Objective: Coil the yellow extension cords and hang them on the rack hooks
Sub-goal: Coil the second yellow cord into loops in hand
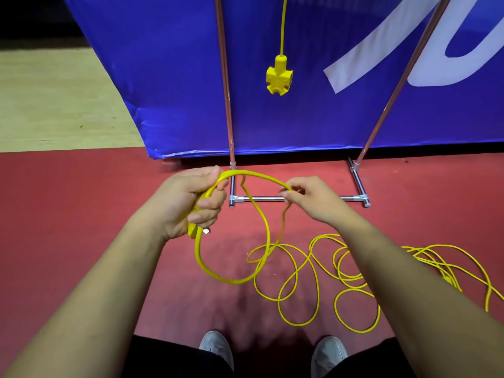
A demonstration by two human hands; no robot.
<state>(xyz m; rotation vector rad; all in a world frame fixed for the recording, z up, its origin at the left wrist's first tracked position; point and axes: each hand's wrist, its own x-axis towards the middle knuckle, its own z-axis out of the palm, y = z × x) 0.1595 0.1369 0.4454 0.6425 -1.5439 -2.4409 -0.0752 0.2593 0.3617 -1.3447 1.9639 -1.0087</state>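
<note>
Your left hand point(188, 203) grips the plug end and first loop; your right hand point(311, 199) pinches the yellow cord point(261, 230), whose slack lies on the floor point(81, 200) to your right.

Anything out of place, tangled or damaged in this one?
Nothing damaged. Most of the yellow cord sprawls in loose, overlapping loops on the red floor at right, not yet coiled; the left hand holds one loop with the plug, the right hand pinches the cord.

Thin yellow rubbery-looking cord point(268, 233) is smooth; polished chrome metal rack tubes point(272, 198) at twelve o'clock; glossy blue, possibly vinyl, banner point(163, 77); matt red floor point(81, 200).
</note>
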